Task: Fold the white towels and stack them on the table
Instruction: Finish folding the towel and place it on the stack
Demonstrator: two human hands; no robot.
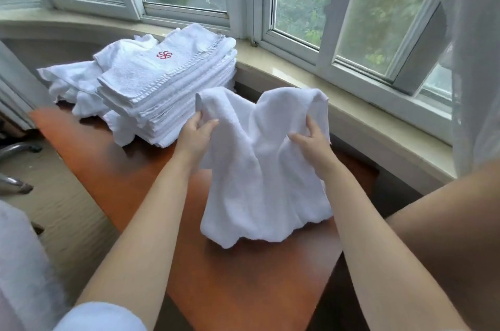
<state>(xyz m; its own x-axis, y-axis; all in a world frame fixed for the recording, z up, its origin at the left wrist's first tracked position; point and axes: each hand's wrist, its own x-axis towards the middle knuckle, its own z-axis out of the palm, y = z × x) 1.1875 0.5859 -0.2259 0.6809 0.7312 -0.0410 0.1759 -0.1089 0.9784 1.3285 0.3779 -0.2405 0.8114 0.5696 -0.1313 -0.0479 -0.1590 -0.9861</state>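
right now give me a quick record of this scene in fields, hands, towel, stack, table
left hand: left hand grips the upper left part of the held towel
right hand: right hand grips its upper right part
held towel: white towel raised over the table, unfolded, sagging in the middle, lower edge near the tabletop
stack: folded towels piled at the far left of the table, top one with a red emblem
loose towels: crumpled white towels left of the stack
table: reddish-brown wooden table beside the window sill
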